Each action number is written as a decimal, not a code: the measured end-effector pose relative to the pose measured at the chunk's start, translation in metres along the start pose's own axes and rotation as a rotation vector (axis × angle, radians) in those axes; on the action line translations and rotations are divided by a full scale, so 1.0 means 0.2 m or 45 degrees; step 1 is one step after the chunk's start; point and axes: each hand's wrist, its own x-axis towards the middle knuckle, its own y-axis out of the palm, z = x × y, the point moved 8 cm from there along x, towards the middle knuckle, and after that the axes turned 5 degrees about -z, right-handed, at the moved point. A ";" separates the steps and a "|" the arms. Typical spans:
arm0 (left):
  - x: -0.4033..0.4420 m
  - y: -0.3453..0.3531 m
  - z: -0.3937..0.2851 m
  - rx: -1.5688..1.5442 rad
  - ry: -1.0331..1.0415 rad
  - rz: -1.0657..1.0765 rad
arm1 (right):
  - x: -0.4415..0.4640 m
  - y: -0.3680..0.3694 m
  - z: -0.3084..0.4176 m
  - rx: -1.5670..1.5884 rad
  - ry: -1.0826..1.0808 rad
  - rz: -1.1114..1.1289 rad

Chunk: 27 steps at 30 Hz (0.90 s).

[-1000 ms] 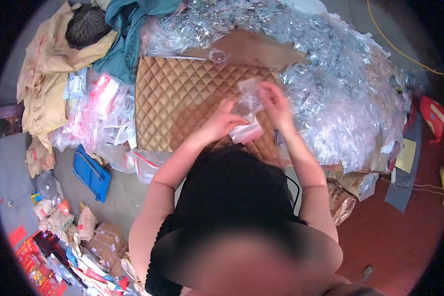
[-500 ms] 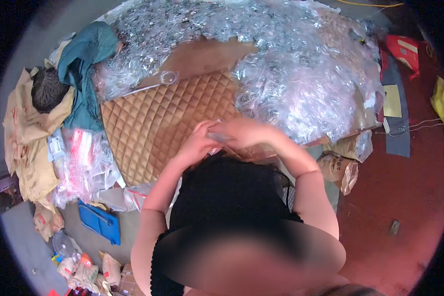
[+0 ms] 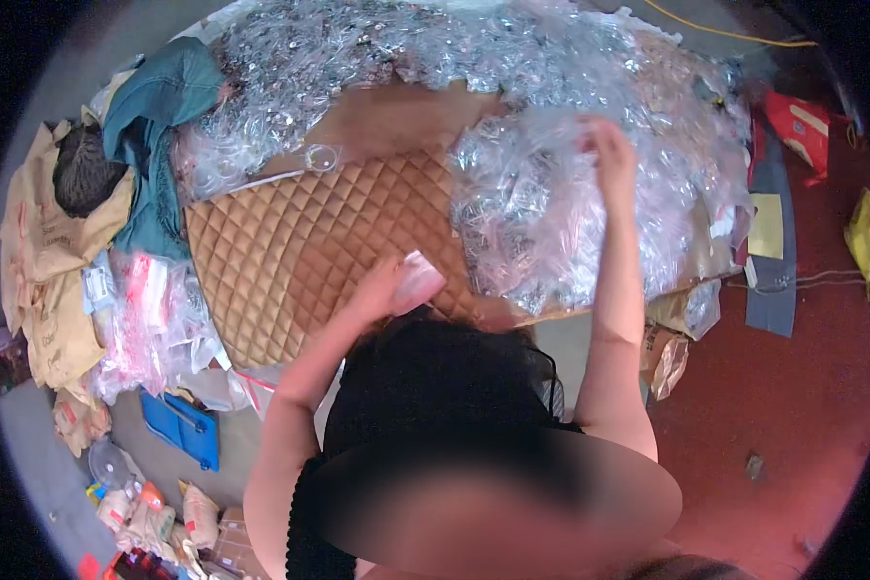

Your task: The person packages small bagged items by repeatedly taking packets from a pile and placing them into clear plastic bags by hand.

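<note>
My left hand (image 3: 385, 286) is closed on a small clear, pinkish plastic packet (image 3: 421, 279), above the front part of a brown quilted mat (image 3: 309, 227). Stretched far forward, my right hand (image 3: 611, 159) is over the right part of a large heap of clear plastic pieces (image 3: 541, 222). Its fingers are bent and smeared by motion, so whether anything is between them cannot be made out. The single pieces in the heap are too tangled and shiny to tell apart.
Brown paper sacks (image 3: 53, 232) and a teal cloth (image 3: 155, 126) lie at the left, beside pink-and-clear plastic bags (image 3: 145, 333). A blue platform (image 3: 181, 430) is on the floor at lower left. Red flooring (image 3: 735, 406) extends at the right, with a red bag (image 3: 800, 130).
My hands were together in front of my chest. The right hand has swung forward and right to the plastic heap. The left stays near the mat's front, and the packet now shows clearly.
</note>
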 end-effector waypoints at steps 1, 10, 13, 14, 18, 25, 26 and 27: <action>-0.06 0.05 0.03 -0.003 -0.012 -0.004 | 0.08 -0.10 -0.14 -0.026 0.062 -0.078; -0.28 0.19 0.26 -0.160 -0.211 0.056 | 0.21 -0.35 -1.07 -0.701 0.335 -0.733; -0.26 0.06 0.22 -0.216 -0.285 0.081 | 0.23 -0.05 -0.36 -1.080 -0.393 -1.147; -0.23 -0.02 0.21 -0.164 -0.448 0.075 | 0.31 0.14 -0.36 -0.938 -0.493 -0.839; -0.20 -0.04 0.37 -0.304 -0.700 -0.226 | 0.46 1.01 -0.38 -0.851 -1.021 0.360; 0.00 -0.36 0.28 0.011 -0.794 -0.350 | 0.70 1.49 -0.90 -1.527 -0.980 0.589; -0.03 -0.31 0.33 -0.088 -0.904 -0.323 | 0.74 1.46 -0.94 -1.472 -1.017 0.531; -0.08 -0.27 0.38 -0.191 -1.008 -0.295 | 0.75 1.44 -0.97 -1.422 -1.047 0.471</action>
